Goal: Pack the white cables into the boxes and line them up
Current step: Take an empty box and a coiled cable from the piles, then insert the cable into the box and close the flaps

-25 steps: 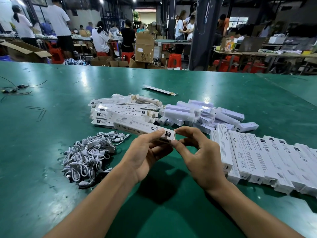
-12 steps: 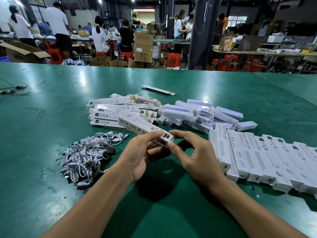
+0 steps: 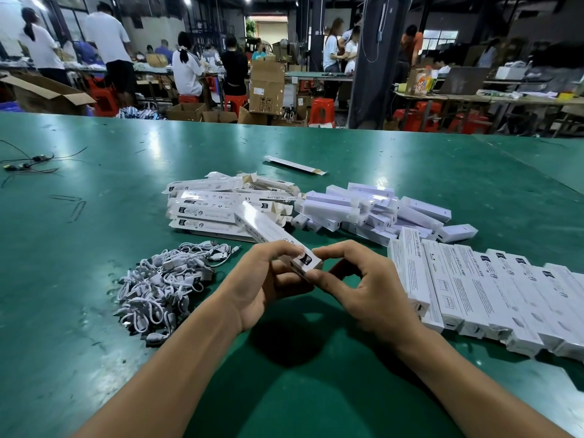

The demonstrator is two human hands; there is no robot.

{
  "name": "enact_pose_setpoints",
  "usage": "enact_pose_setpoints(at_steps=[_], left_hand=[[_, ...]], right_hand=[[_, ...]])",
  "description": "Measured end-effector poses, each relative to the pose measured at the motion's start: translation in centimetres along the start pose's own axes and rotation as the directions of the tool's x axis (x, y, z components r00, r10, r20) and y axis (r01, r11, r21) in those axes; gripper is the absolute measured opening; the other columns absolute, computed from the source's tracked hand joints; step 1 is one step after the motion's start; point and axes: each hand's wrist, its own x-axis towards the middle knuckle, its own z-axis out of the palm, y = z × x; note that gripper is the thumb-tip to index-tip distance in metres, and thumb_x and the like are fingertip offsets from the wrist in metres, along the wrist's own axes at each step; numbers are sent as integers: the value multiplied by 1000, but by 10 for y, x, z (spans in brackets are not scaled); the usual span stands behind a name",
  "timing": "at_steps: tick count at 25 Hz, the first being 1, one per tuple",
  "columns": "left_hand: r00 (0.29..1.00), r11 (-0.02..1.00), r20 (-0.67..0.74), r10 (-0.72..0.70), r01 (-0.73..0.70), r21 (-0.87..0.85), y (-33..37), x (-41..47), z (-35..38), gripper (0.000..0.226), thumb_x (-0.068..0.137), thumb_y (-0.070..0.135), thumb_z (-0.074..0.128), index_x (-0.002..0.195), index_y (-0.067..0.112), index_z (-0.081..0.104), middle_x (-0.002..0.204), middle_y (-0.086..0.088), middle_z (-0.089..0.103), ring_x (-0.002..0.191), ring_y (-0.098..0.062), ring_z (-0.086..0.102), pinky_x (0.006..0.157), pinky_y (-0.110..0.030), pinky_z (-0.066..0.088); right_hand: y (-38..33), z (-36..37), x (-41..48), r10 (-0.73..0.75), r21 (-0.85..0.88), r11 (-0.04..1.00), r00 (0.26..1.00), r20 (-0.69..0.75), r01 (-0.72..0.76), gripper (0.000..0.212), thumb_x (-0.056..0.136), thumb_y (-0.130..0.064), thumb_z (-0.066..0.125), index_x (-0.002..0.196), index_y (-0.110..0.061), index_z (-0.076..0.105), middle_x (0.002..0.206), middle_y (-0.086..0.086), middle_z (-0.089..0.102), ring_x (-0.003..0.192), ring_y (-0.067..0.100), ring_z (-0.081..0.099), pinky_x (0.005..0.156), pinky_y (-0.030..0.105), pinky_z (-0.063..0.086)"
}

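A long white box [image 3: 268, 230] is held above the green table [image 3: 94, 248], pointing away to the upper left. My left hand [image 3: 265, 286] grips it near its close end from below. My right hand [image 3: 363, 289] pinches that same end between thumb and forefinger. A heap of coiled white cables [image 3: 167, 282] lies left of my left hand. Flat unfilled boxes [image 3: 208, 207] are stacked behind the held box. A row of packed boxes [image 3: 489, 295] lies side by side at the right.
A pile of white bar-shaped items [image 3: 379, 210] lies behind my right hand. One flat box [image 3: 295, 165] lies alone farther back. Dark wires [image 3: 28, 162] sit at the far left. Beyond the table edge are people, cardboard cartons and red stools.
The held box has swung from lying more across to pointing farther away, and its near end has tilted up slightly. Both hands stay on that end.
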Motion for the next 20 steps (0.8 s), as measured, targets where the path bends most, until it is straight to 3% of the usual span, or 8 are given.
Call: enact_pose_setpoints(at_steps=[3,5,7,9,11,13,15,20], left_hand=[[996,998,64,-66,64,20,-1,-1,1,31,88,15,57,64,12,76,74,-10,52,57,-16,43,73,-37,62],[991,995,89,-97,94,33,-2,-1,2,32,87,15,56,61,14,73,62,-4,56,54,-16,46,77,-38,59],[996,996,57,-70,67,67,-3,0,2,25,87,16,57,71,10,75,68,-6,66,56,-17,54,83,-40,53],[998,992,-54,31,-24,127,-6,4,3,20,89,20,62,95,4,74,81,-10,72,65,-21,60,85,-41,49],[972,959,-166,166,-120,256,-9,8,1,19,89,21,67,103,10,71,91,-10,75,78,-26,69,94,-43,54],[923,866,-224,312,-180,466,-11,10,-3,12,87,21,69,98,24,66,97,-3,76,90,-24,72,92,-47,57],[877,780,-242,416,-207,591,-12,10,-7,15,85,21,70,93,30,61,95,3,74,91,-20,71,88,-46,57],[813,714,-251,525,-260,650,-13,11,-8,13,89,38,69,87,27,63,84,6,72,79,-22,71,76,-47,60]], right_hand=[[2,3,-2,19,0,1000,1000,-15,-19,23,80,-39,82,97,-29,70,77,-12,67,65,14,63,62,19,49],[2,5,-3,23,-6,1000,1000,-14,-23,27,76,-48,80,95,-34,66,81,-13,67,64,12,61,60,13,45],[3,8,-3,25,-41,999,1000,19,-24,36,74,-53,79,103,-40,62,92,-15,67,71,10,61,66,13,46],[5,11,-3,72,-56,996,996,50,-69,49,74,-65,70,114,-40,59,103,-17,66,81,7,62,73,14,48],[10,14,-2,150,-57,987,989,13,-149,51,80,-71,57,118,-37,60,110,-18,64,94,1,62,82,15,49],[17,15,1,242,-98,963,966,-86,-250,48,90,-63,55,125,-31,61,122,-16,59,112,-1,56,98,19,42],[23,12,4,342,-131,923,928,-150,-361,50,98,-50,57,139,-23,54,140,-8,48,134,8,43,108,19,28],[31,8,6,477,-65,868,863,-168,-492,71,99,-44,59,158,-18,30,162,0,22,151,15,22,112,19,13]])
